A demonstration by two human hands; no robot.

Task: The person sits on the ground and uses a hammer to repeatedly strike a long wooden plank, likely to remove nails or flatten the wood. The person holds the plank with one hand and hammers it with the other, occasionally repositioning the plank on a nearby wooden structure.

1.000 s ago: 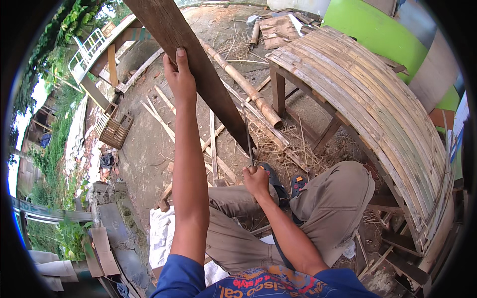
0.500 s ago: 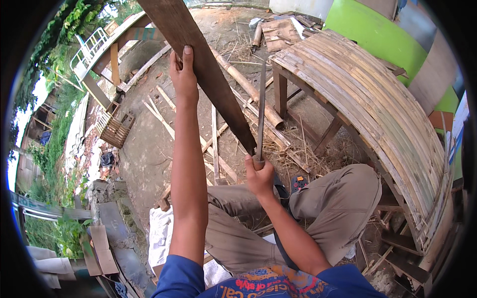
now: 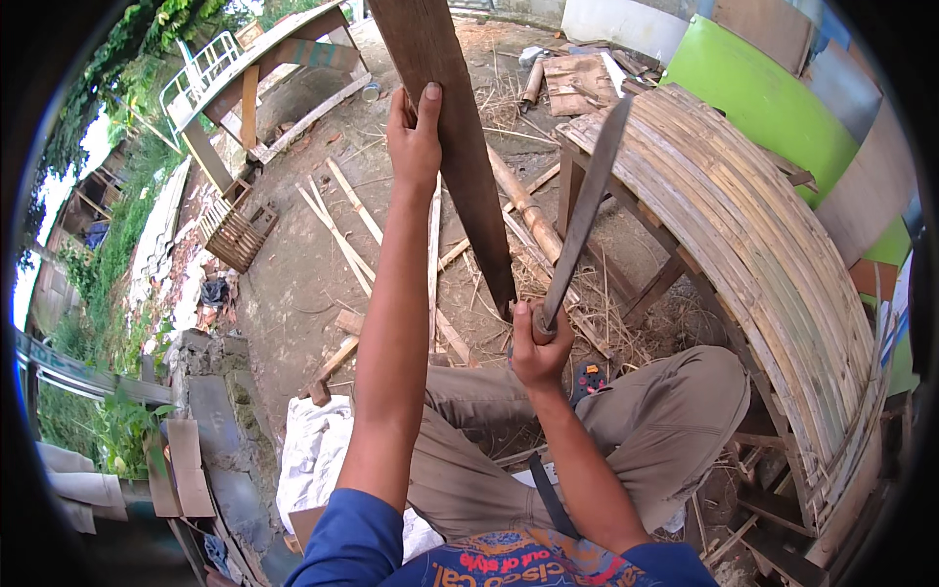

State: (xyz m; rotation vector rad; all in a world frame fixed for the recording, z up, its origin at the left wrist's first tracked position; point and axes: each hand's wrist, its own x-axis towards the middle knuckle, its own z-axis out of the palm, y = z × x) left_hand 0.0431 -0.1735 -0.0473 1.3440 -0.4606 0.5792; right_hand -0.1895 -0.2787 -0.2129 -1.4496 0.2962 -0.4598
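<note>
My left hand (image 3: 415, 139) grips a long dark wooden plank (image 3: 460, 127) by its left edge, thumb lying over the face. The plank slants from the top of the view down to a narrowed, jagged lower end just above my right hand (image 3: 541, 350). That hand is closed round the handle of a machete (image 3: 591, 207). Its long grey blade points up and to the right, with the broad side showing, apart from the plank along most of its length. Where the handle sits near the plank's tip, I cannot tell whether they touch.
A bamboo-slat bench (image 3: 729, 225) stands close on the right. Bamboo poles (image 3: 523, 201) and thin wood strips litter the dirt ahead. A slatted crate (image 3: 233, 235) lies at left, before a wooden table (image 3: 284, 59). White cloth (image 3: 315, 445) is beside my bent legs.
The machete has tipped over to the right and turned, so its flat side now shows instead of a thin edge. The whole scene has shifted somewhat; both hands keep their grips.
</note>
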